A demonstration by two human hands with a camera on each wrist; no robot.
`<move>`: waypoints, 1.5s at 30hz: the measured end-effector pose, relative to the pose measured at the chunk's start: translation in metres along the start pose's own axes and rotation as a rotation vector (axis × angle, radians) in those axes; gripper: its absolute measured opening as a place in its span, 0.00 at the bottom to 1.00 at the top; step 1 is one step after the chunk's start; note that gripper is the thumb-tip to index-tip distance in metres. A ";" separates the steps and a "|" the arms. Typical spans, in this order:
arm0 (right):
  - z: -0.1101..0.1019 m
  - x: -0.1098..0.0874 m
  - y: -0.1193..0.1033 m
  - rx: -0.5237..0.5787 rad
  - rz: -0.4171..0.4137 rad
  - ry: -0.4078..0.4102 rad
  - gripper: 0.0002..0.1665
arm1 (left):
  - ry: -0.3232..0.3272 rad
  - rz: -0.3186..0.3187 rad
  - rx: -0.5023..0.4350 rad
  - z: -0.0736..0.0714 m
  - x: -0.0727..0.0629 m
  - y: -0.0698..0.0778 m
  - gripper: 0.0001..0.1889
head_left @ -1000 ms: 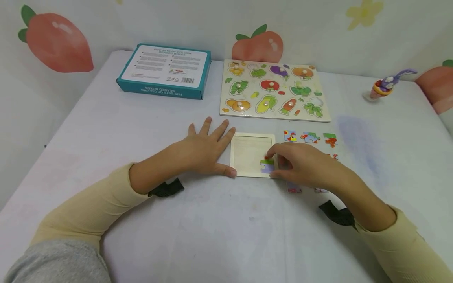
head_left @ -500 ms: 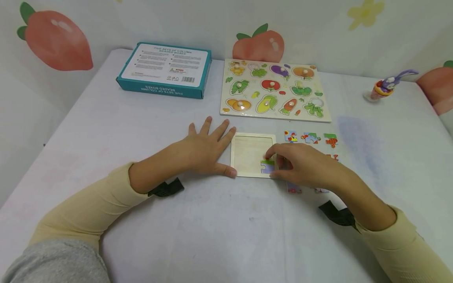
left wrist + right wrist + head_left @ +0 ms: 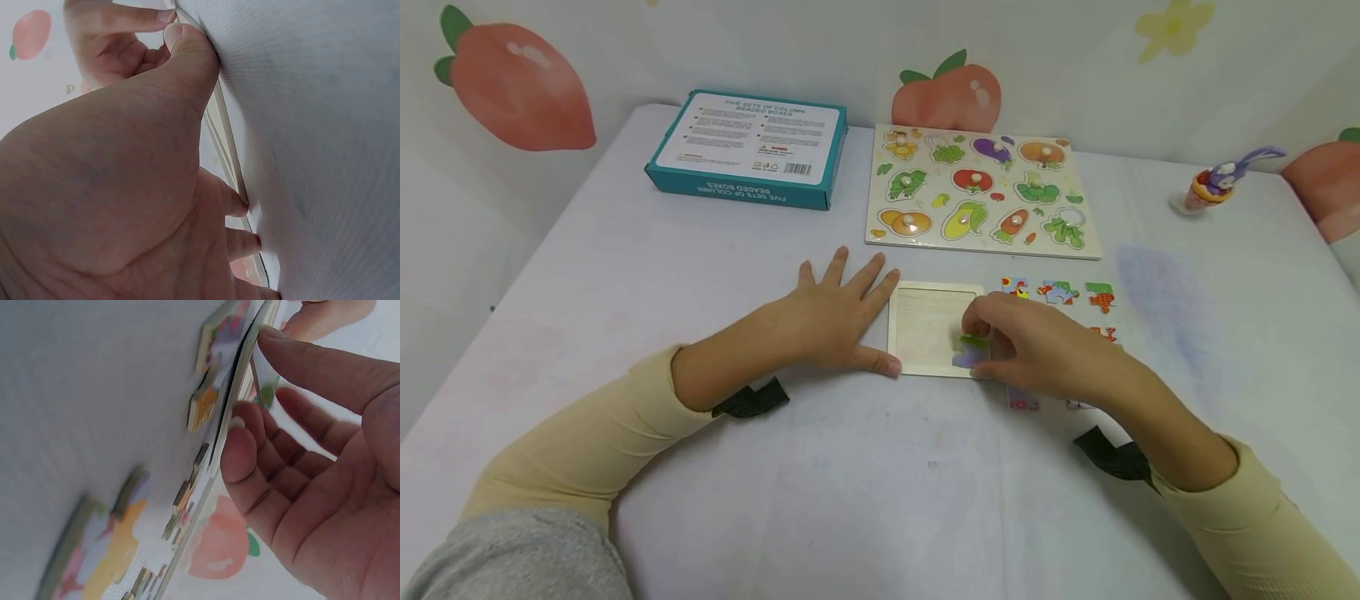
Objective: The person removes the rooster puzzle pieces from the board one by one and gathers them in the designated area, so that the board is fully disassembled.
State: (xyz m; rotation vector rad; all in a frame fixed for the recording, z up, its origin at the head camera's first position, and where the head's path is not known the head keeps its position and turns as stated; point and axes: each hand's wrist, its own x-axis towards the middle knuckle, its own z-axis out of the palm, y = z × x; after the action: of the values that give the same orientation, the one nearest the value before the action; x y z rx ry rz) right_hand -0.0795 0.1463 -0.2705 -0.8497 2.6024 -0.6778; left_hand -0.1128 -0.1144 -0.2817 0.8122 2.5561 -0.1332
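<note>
A shallow wooden puzzle tray [image 3: 925, 287] lies on the table between both hands. My left hand [image 3: 831, 325] rests with its fingers spread, the thumb on the tray's lower left corner and a fingertip at its upper left. At the tray's lower right, my right hand [image 3: 1045, 346] pinches a green and lilac jigsaw piece [image 3: 972, 352] between thumb and curled fingers. That piece looks slightly tilted in the right wrist view, its green part [image 3: 267, 395] showing behind the thumb. The left wrist view shows the left thumb [image 3: 187, 53] at the tray's edge.
Several loose jigsaw pieces [image 3: 1101, 297] lie right of the tray, some partly hidden under the right hand. Behind stand a vegetable peg puzzle board [image 3: 925, 177] and a teal-edged box [image 3: 745, 146]. A small purple-topped figurine [image 3: 1210, 187] sits at the far right.
The jigsaw piece, lying flat in the tray's lower right corner before, now appears blurred and tilted in the right hand's fingers. The right index finger has shifted slightly; the left hand keeps its place.
</note>
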 end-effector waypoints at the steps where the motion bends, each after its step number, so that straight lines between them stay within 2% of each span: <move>1: 0.000 0.000 0.000 0.006 -0.010 -0.002 0.19 | 0.001 0.000 0.001 0.000 0.000 0.000 0.63; 6: 0.002 0.000 -0.001 0.010 -0.041 -0.002 0.17 | 0.004 0.003 0.004 0.000 0.000 0.000 0.63; 14: 0.004 0.000 0.000 -0.090 -0.060 0.025 0.16 | 0.003 0.002 0.007 0.000 0.000 0.000 0.63; 19: 0.005 0.000 -0.001 -0.104 -0.047 0.021 0.16 | 0.004 0.000 0.005 0.000 0.000 0.000 0.63; 31: 0.003 0.000 -0.004 -0.044 0.033 0.028 0.14 | 0.011 0.005 0.005 0.001 0.000 -0.001 0.63; 36: 0.004 0.001 -0.006 0.007 -0.001 0.015 0.12 | 0.013 0.005 0.005 0.000 -0.002 -0.001 0.63; 42: 0.004 0.000 -0.007 -0.012 -0.073 0.069 0.14 | 0.003 0.004 0.008 -0.001 -0.003 -0.001 0.62; 45: 0.002 -0.002 -0.007 -0.006 -0.082 0.085 0.15 | -0.001 0.006 0.006 -0.001 -0.002 0.000 0.62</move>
State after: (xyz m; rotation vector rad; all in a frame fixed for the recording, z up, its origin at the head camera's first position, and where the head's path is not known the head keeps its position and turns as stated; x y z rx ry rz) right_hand -0.0739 0.1424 -0.2682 -0.9544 2.6579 -0.7443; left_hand -0.1118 -0.1156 -0.2799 0.8223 2.5527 -0.1398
